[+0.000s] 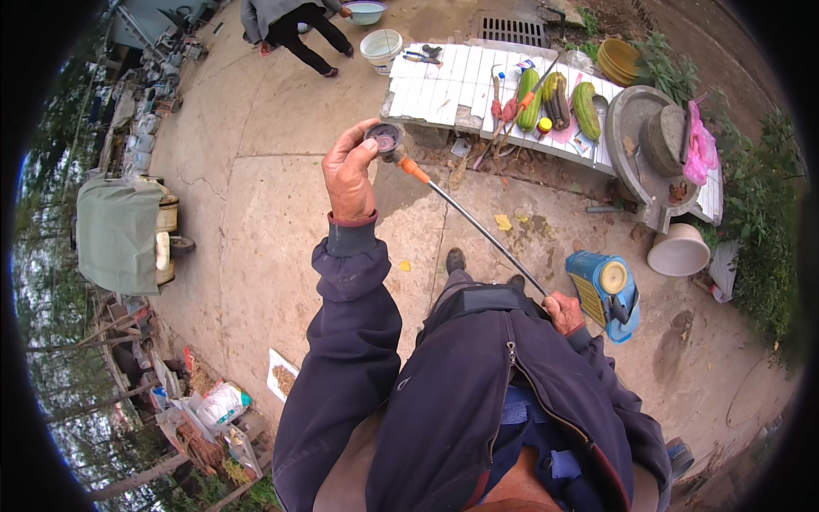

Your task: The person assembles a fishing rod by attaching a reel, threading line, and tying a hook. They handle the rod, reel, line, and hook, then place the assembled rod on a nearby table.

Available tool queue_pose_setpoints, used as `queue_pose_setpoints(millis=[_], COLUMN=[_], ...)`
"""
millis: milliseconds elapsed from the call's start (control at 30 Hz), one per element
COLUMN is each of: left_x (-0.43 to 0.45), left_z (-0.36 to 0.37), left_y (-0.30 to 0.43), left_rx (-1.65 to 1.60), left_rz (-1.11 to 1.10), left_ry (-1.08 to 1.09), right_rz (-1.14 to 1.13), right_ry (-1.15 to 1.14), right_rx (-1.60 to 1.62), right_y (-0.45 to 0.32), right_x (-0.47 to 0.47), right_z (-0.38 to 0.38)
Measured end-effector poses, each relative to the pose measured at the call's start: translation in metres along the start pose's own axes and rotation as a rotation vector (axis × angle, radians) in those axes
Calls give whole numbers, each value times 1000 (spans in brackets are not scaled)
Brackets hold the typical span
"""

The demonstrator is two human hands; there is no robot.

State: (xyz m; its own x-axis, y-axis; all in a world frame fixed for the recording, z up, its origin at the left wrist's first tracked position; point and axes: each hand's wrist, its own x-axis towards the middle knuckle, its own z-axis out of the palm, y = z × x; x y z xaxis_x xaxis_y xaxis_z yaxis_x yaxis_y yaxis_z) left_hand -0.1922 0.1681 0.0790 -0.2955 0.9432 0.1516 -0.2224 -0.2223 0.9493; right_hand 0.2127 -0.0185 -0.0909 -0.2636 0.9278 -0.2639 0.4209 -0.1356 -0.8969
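A thin metal spray wand [483, 230] slants across the picture in front of my body. My left hand [350, 176] grips the round dark spray head [384, 138] at the wand's far end, thumb on its face. An orange collar [413, 169] joins this head to the rod. Near my waist, my right hand [564, 312] is closed around the other end of the rod. A blue knapsack sprayer tank [585, 275] with a pale round cap [613, 277] stands on the concrete just beyond my right hand.
A white-slatted low table [441, 89] ahead bears large gourds [583, 109], pliers [422, 59] and a second wand [528, 99]. At its right are a stone mill [662, 141] and a basin [678, 249]. Another person [294, 29] stands beside a bucket [381, 48]. Leftward is a covered cart [121, 233].
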Motion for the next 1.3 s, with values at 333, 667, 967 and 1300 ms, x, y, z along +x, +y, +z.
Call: queue_pose_setpoints(millis=[333, 667, 967, 1300], left_x=[-3, -12, -12, -3], left_z=[-4, 6, -11, -7], left_y=[-4, -10, -31, -31], left_rx=[-116, -120, -622, -739], left_rz=[38, 8, -139, -265], left_ry=[-28, 59, -67, -199], right_rz=[-17, -26, -42, 6], right_ry=[22, 46, -11, -44], right_rx=[9, 39, 107, 118], right_y=[5, 15, 23, 12], right_x=[-1, -6, -7, -13], right_z=[-3, 2, -5, -5])
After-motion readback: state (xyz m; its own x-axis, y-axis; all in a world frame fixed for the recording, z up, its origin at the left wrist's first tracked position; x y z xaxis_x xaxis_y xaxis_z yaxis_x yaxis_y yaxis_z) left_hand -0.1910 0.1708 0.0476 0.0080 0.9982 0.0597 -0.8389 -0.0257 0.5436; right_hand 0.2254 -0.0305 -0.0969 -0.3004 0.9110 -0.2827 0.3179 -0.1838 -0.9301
